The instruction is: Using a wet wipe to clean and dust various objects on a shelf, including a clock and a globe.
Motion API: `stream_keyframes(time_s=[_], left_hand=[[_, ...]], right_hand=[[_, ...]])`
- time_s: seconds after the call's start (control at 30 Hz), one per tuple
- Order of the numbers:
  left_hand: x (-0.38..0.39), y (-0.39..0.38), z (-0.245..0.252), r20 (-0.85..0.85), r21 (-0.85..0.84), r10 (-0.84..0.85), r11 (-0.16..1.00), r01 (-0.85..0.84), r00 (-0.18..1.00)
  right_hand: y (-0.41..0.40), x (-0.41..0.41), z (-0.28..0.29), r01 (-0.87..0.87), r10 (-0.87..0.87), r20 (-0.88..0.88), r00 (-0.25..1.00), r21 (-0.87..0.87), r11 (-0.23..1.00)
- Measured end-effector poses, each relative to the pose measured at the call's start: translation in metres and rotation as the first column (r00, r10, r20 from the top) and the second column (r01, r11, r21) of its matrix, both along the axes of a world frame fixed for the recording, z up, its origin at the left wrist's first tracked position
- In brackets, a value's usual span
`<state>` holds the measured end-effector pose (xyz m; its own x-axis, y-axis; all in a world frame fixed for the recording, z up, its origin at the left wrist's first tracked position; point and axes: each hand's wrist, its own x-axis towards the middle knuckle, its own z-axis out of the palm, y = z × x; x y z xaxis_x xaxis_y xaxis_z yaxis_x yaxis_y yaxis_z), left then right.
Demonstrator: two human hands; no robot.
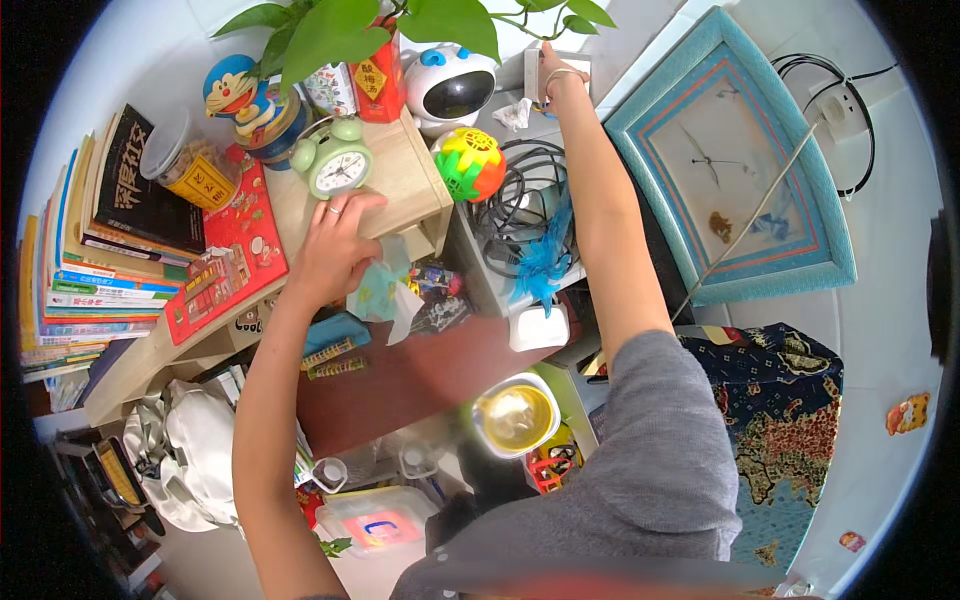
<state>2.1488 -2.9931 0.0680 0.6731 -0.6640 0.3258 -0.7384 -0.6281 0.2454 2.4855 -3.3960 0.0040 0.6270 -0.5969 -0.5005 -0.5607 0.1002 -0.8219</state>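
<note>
My left hand [339, 244] rests at the front edge of a pale wooden shelf [394, 176], fingers over the top and thumb lower down. Just beyond its fingertips stands a light green twin-bell alarm clock [339, 165]. With my right arm stretched to the far corner, my right hand [564, 75] grips a white box [532, 75], whose kind I cannot tell; the hand covers part of it. Close by are a crumpled white tissue [514, 115], a white astronaut-like toy with a black visor [452, 90] and a coloured lattice ball [471, 165].
Black cables [517, 202] lie coiled beside a blue feathery ornament [546, 255]. Green plant leaves [337, 41] overhang the shelf. Stacked books [112, 292] and a clear snack jar [199, 169] stand left. A blue-framed picture [787, 270] leans right. Below is a yellow-and-white basket [551, 420].
</note>
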Motion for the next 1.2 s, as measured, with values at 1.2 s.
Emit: stream_keyframes(time_s=[1.2], left_hand=[[-0.008, 0.014, -0.005, -0.056, 0.025, 0.079, 0.997, -0.077, 0.995]], right_hand=[[0.030, -0.076, 0.008, -0.197, 0.189, -0.076, 0.979, -0.115, 0.974]])
